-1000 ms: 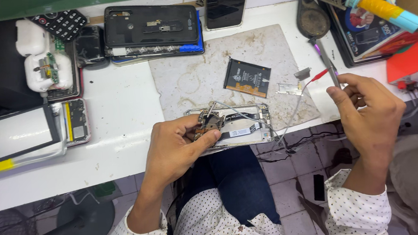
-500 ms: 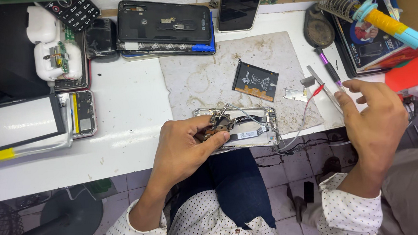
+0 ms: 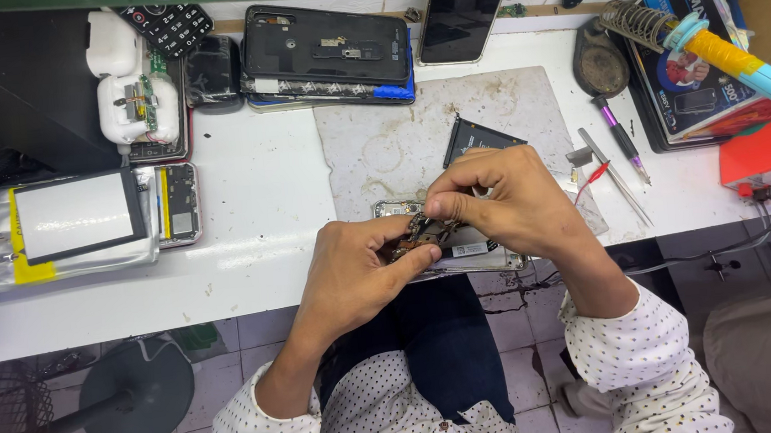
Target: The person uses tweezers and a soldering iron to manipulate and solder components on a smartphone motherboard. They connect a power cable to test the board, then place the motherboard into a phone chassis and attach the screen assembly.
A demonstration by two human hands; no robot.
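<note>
Since half a second ago my right hand has swung in from the right side of the bench, where it hovered near the tweezers, and now sits over the opened phone; my left hand has kept its place.

I see the white workbench running left to right, smooth and scuffed, with a grey rectangular work mat lying on it, stained with ring marks, probably there to protect the top. At the near edge of that mat lies the opened phone, a thin silver-framed slab kept close to my body so both hands reach it. My left hand pinches down on its left part, thumb and fingers closed on the frame to steady it. My right hand is closed in a fine pinch on a small dark part amid tangled metal and flex pieces at the phone's left end.

Just beyond my right hand a flat black battery lies on the mat, half hidden. Farther right lie slim metal tweezers and a purple-handled screwdriver, parked within reach.
</note>
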